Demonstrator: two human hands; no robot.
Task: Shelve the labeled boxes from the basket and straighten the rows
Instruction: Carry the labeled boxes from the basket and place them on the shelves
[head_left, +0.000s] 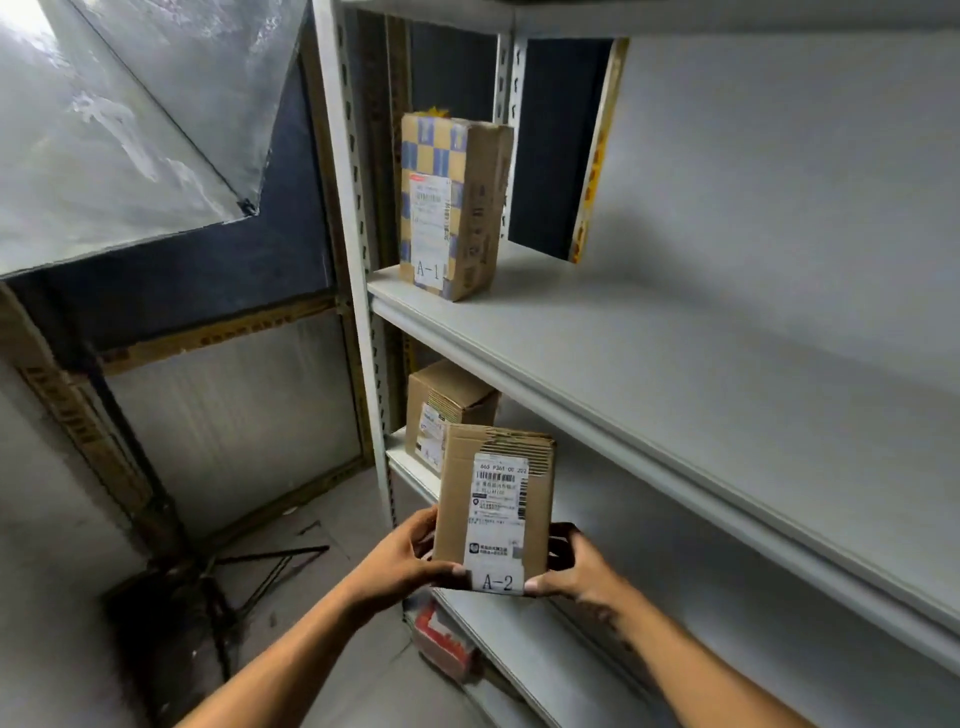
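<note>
Two hands hold a cardboard box marked A-2 upright before a grey metal shelf unit.

Low in the frame, the left hand (402, 558) grips the A-2 box (493, 512) by its lower left edge and the right hand (574, 569) by its lower right, thumbs on its label face. Behind it, a brown box (447, 402) sits at the lower shelf's left end. Above, the A-1 box (452, 208) stands near the upper shelf's (675, 332) left front edge; bare board stretches right of it.
</note>
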